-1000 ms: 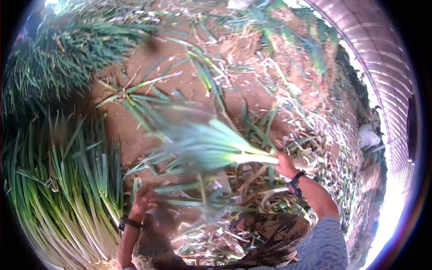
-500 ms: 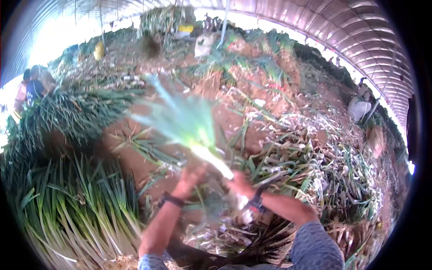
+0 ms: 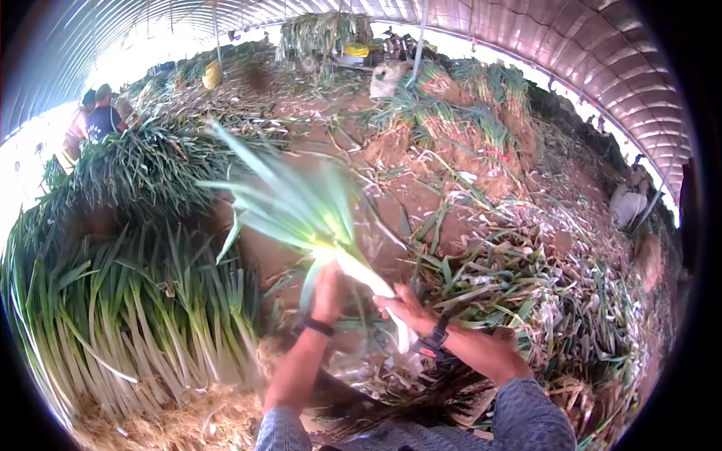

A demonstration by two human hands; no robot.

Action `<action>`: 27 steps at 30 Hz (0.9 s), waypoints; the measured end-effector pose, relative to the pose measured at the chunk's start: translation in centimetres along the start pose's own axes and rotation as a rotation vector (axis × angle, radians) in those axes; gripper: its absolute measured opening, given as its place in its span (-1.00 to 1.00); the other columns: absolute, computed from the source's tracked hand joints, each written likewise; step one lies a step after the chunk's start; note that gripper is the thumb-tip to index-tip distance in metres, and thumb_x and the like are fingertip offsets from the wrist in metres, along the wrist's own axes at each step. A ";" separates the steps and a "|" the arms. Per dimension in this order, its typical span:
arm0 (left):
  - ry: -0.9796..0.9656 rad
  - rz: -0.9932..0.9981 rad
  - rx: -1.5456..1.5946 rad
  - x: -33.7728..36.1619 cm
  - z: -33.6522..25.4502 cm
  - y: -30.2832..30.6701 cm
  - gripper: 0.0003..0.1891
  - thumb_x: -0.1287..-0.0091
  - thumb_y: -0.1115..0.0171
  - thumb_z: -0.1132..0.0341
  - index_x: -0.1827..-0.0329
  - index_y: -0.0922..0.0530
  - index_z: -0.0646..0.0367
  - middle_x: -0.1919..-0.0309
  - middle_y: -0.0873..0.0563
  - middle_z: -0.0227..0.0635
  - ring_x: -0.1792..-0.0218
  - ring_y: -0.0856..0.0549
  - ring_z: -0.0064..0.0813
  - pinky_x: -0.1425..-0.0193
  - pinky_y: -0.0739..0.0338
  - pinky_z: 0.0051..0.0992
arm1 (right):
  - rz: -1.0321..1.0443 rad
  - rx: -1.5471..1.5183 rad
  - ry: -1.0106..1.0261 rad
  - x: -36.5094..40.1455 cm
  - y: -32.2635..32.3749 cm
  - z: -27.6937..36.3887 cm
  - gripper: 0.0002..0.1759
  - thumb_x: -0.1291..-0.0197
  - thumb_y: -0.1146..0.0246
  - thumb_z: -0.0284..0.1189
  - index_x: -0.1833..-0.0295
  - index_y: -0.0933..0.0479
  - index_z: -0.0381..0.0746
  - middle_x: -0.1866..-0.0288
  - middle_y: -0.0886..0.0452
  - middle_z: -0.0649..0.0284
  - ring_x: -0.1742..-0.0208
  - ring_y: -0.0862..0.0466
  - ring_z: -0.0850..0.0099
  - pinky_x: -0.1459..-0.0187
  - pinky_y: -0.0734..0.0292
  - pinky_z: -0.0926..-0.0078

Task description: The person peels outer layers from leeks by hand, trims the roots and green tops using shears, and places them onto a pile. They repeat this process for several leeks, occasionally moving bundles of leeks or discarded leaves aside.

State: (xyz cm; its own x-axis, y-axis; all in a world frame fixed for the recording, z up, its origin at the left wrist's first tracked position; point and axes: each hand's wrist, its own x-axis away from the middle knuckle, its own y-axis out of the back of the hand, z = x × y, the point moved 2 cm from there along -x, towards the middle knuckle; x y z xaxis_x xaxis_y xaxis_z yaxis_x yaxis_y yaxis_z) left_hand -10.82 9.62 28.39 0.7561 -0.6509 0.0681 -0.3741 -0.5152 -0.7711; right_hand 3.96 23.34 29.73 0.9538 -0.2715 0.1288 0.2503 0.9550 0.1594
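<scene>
A leek (image 3: 361, 272) with a white stalk and a fan of green leaves slants across the middle of the head view, leaves pointing up and left. My left hand (image 3: 328, 292) is closed at the base of its leaves, fingers partly hidden and blurred. Lower down, my right hand (image 3: 408, 310) grips the white stalk, whose end sticks out below the fingers. To the left of my hands stands a dense pile of leeks (image 3: 135, 316) with roots at the bottom. Peeled leaves and scraps (image 3: 519, 301) lie heaped on the right.
Another leek pile (image 3: 158, 169) lies farther back left, with two people (image 3: 104, 120) beside it. Bundled leeks (image 3: 451, 113), a white sack (image 3: 387, 79) and a metal post (image 3: 419, 45) are at the back. Bare soil (image 3: 391, 199) shows among scattered leaves.
My left hand has moved up to the leek's leaf base from beside the stalk. My right hand stays on the stalk, shifted slightly right. The camera view has tilted and turned a little left.
</scene>
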 end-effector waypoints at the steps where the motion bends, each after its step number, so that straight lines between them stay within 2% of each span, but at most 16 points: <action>1: 0.009 -0.018 0.021 0.2 -0.3 -0.4 -0.75 -0.53 -0.24 0.17 -0.11 -0.58 0.10 0.16 -0.76 -0.38 0.31 -0.75 -0.50 0.28 -0.68 -0.49 | 0.004 0.030 -0.031 0.0 -0.1 -0.1 -0.46 -0.30 -0.30 -0.23 -0.26 -0.48 -0.36 0.19 -0.62 0.27 0.29 -0.63 0.49 0.28 -0.67 0.50; 2: -0.031 -0.045 0.012 0.4 -0.5 -0.8 -0.83 -0.51 -0.26 0.21 0.00 -0.59 0.08 0.28 -0.75 -0.37 0.44 -0.71 -0.52 0.35 -0.66 -0.49 | -0.019 0.017 -0.023 0.2 -0.3 -0.1 -0.48 -0.30 -0.30 -0.21 -0.18 -0.50 -0.39 0.20 -0.63 0.28 0.27 -0.64 0.48 0.29 -0.65 0.52; 6: -0.388 -0.198 -0.156 -1.9 0.2 1.4 -0.86 -0.50 -0.28 0.24 0.11 -0.60 0.11 0.45 -0.64 -0.44 0.56 -0.61 -0.59 0.46 -0.62 -0.49 | -0.091 0.023 0.003 0.4 0.0 -0.3 -0.55 -0.35 -0.29 -0.25 -0.19 -0.51 -0.35 0.18 -0.66 0.24 0.24 -0.66 0.47 0.25 -0.66 0.48; 8: -0.450 -0.218 -0.151 -2.2 -0.9 0.5 -0.83 -0.49 -0.30 0.21 0.13 -0.61 0.11 0.48 -0.63 -0.46 0.58 -0.59 -0.60 0.49 -0.58 -0.52 | -0.150 0.064 0.072 1.1 -0.5 -0.1 -0.58 -0.38 -0.29 -0.28 -0.20 -0.53 -0.32 0.15 -0.68 0.20 0.20 -0.69 0.45 0.20 -0.68 0.44; 9: -0.481 -0.228 -0.152 -2.1 -1.9 -0.3 -0.82 -0.48 -0.31 0.20 0.14 -0.62 0.12 0.50 -0.63 -0.47 0.59 -0.58 -0.61 0.50 -0.56 -0.54 | -0.180 0.153 0.129 1.5 -0.8 0.3 -0.58 -0.39 -0.30 -0.28 -0.20 -0.53 -0.34 0.19 -0.68 0.24 0.26 -0.68 0.46 0.24 -0.66 0.46; 11: -0.394 -0.195 -0.199 -1.9 -3.0 -1.0 -0.77 -0.42 -0.37 0.14 0.19 -0.67 0.14 0.52 -0.66 -0.49 0.61 -0.58 -0.64 0.55 -0.47 -0.60 | -0.230 0.338 0.246 2.2 -1.3 1.2 -0.58 -0.42 -0.31 -0.29 -0.20 -0.53 -0.37 0.29 -0.67 0.30 0.36 -0.66 0.50 0.31 -0.62 0.50; 13: -0.302 -0.166 -0.272 -2.5 -3.1 0.0 -0.75 -0.40 -0.40 0.13 0.19 -0.69 0.15 0.49 -0.70 -0.48 0.60 -0.59 -0.66 0.56 -0.44 -0.62 | -0.251 0.413 0.310 2.1 -1.6 -0.7 -0.54 -0.34 -0.36 -0.26 -0.22 -0.52 -0.30 0.13 -0.70 0.18 0.16 -0.71 0.35 0.10 -0.67 0.36; 14: -0.376 -0.163 -0.194 -3.1 -2.7 0.4 -0.75 -0.36 -0.43 0.14 0.20 -0.70 0.18 0.47 -0.73 -0.46 0.58 -0.61 -0.67 0.56 -0.44 -0.62 | -0.257 0.446 0.345 1.7 -1.7 -1.6 -0.52 -0.30 -0.39 -0.24 -0.23 -0.52 -0.26 0.05 -0.71 0.13 0.06 -0.73 0.28 0.00 -0.69 0.30; 17: -0.557 -0.293 -0.298 -4.0 -1.9 2.2 -0.78 -0.30 -0.46 0.19 0.24 -0.70 0.17 0.53 -0.70 -0.48 0.65 -0.58 -0.71 0.61 -0.43 -0.63 | -0.184 0.057 0.050 1.9 -2.7 0.0 -0.43 -0.19 -0.47 -0.15 -0.21 -0.54 -0.23 0.00 -0.70 0.11 0.03 -0.71 0.25 -0.06 -0.68 0.29; 18: -0.512 -0.307 -0.350 -3.4 -2.2 2.6 -0.77 -0.29 -0.47 0.19 0.24 -0.70 0.18 0.53 -0.70 -0.47 0.64 -0.59 -0.70 0.59 -0.44 -0.62 | -0.170 -0.049 0.016 1.8 -2.8 0.3 -0.47 -0.26 -0.46 -0.18 -0.17 -0.56 -0.32 0.15 -0.66 0.27 0.14 -0.65 0.48 0.10 -0.59 0.52; 21: -0.396 -0.355 -0.428 -2.5 -3.3 2.6 -0.71 -0.24 -0.53 0.16 0.29 -0.67 0.22 0.45 -0.74 -0.39 0.55 -0.66 -0.61 0.50 -0.53 -0.59 | -0.219 -0.057 -0.028 0.6 -1.4 -2.4 -0.47 -0.25 -0.46 -0.15 -0.15 -0.56 -0.30 0.16 -0.65 0.28 0.17 -0.63 0.49 0.14 -0.57 0.50; 22: -0.436 -0.348 -0.363 -1.8 -3.7 1.6 -0.71 -0.25 -0.52 0.18 0.26 -0.67 0.23 0.42 -0.75 -0.36 0.52 -0.67 -0.57 0.47 -0.56 -0.57 | -0.233 -0.122 -0.076 0.5 -0.8 -1.9 -0.47 -0.13 -0.52 -0.11 -0.12 -0.59 -0.16 0.05 -0.67 0.18 0.08 -0.68 0.46 0.04 -0.70 0.40; 23: -0.472 -0.344 -0.299 -1.1 -3.9 0.8 -0.72 -0.26 -0.51 0.20 0.24 -0.67 0.24 0.40 -0.76 -0.33 0.50 -0.68 -0.54 0.44 -0.60 -0.55 | -0.244 -0.076 -0.141 0.1 0.3 -2.8 -0.49 -0.18 -0.50 -0.12 -0.09 -0.58 -0.19 0.10 -0.66 0.20 0.14 -0.68 0.46 0.13 -0.69 0.48; 24: -0.416 -0.325 -0.308 -1.4 -3.5 1.3 -0.73 -0.28 -0.50 0.21 0.22 -0.67 0.25 0.39 -0.77 -0.33 0.49 -0.70 -0.53 0.41 -0.63 -0.53 | -0.203 -0.184 -0.107 0.2 0.2 -1.6 -0.47 -0.19 -0.49 -0.11 -0.11 -0.56 -0.23 0.09 -0.67 0.16 0.09 -0.69 0.40 0.09 -0.70 0.43; 26: -0.306 -0.280 -0.323 -2.7 -2.3 2.5 -0.75 -0.32 -0.47 0.25 0.19 -0.66 0.27 0.37 -0.77 -0.31 0.46 -0.72 -0.51 0.36 -0.69 -0.49 | -0.077 0.095 -0.202 -0.3 1.8 0.1 -0.34 -0.21 -0.48 -0.09 -0.20 -0.49 -0.36 -0.09 -0.65 -0.07 -0.18 -0.68 0.14 -0.17 -0.67 0.14; 27: -0.286 -0.220 -0.394 -2.5 -2.0 1.8 -0.77 -0.36 -0.44 0.26 0.17 -0.65 0.27 0.37 -0.75 -0.32 0.45 -0.69 -0.54 0.37 -0.64 -0.50 | -0.102 -0.002 -0.145 -0.4 1.6 0.6 -0.45 -0.19 -0.51 -0.16 -0.10 -0.50 -0.31 0.10 -0.61 0.11 0.07 -0.61 0.32 0.08 -0.57 0.33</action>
State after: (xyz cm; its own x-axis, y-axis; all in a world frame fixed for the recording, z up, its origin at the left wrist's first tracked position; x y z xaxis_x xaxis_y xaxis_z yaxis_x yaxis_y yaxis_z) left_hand -14.48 9.24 28.11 0.9350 -0.3543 -0.0166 -0.3220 -0.8284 -0.4583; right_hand 3.91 24.90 30.52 0.8894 -0.3816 0.2518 0.3453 0.9216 0.1771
